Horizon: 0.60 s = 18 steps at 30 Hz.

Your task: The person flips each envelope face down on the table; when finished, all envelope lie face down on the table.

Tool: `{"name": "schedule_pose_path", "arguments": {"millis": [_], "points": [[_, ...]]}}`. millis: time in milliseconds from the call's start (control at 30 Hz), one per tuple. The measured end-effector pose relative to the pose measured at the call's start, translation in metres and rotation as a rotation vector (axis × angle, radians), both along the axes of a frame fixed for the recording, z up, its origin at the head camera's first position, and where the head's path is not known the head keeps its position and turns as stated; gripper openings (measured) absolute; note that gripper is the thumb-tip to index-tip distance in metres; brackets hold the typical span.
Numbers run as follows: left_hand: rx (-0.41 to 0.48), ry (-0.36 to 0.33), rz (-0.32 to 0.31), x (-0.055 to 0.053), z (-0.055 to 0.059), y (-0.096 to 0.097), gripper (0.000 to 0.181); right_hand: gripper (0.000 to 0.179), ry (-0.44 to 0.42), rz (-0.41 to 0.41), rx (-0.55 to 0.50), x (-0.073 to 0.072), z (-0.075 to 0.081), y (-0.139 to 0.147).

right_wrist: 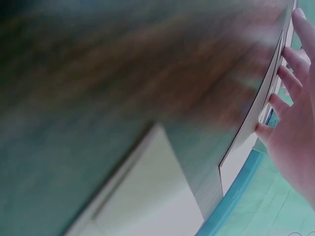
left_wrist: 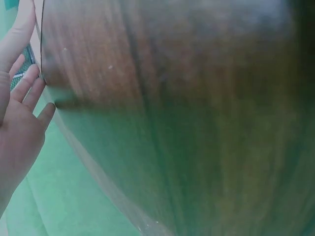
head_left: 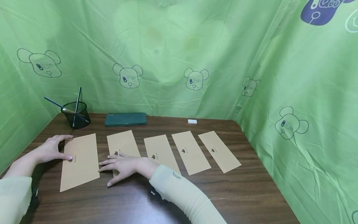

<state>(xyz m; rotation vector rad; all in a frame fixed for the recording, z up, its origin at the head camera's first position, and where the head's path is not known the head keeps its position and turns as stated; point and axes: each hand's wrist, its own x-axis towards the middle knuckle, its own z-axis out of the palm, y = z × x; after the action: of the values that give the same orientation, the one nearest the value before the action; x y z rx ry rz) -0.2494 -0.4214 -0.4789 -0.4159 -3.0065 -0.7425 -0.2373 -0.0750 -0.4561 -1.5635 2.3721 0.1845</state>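
Note:
A tan kraft-paper envelope (head_left: 84, 161) with a small black crown print lies at the far left of the row. Across its left edge rests my left hand (head_left: 51, 151), thumb on the paper beside the crown. My right hand (head_left: 124, 168) is palm down with spread fingers over the second envelope (head_left: 124, 140), covering its lower part. Its longest fingertips reach the right edge of the first envelope. In the left wrist view the left hand (left_wrist: 19, 128) has extended fingers along the tabletop; in the right wrist view the right hand (right_wrist: 290, 118) touches down with its fingertips.
Three more matching envelopes (head_left: 191, 152) lie slanted to the right. Behind stand a black mesh pen cup (head_left: 81, 119) holding pencil-like sticks, a dark green case (head_left: 126, 119) and a small white block (head_left: 192, 121). Green printed cloth (head_left: 165, 40) encloses the wooden table (head_left: 240, 193).

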Motion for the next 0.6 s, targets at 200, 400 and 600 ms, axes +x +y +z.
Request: {"name": "schedule_pose_path", "arguments": {"millis": [200,400,600], "points": [[-0.002,0.033,0.013,0.0006,-0.0016,-0.0086,0.096,0.068,-0.007,0.005,-0.003,-0.0001,-0.0001,-0.0020],[0.001,0.020,0.026,-0.0001,-0.0029,-0.0097,0.096,0.064,-0.025,0.011,-0.016,-0.0016,0.0042,-0.0038],[-0.022,0.026,0.027,-0.0027,-0.0024,-0.0085,0.097,0.061,0.003,0.027,-0.004,-0.0006,0.0084,-0.0044]]}}
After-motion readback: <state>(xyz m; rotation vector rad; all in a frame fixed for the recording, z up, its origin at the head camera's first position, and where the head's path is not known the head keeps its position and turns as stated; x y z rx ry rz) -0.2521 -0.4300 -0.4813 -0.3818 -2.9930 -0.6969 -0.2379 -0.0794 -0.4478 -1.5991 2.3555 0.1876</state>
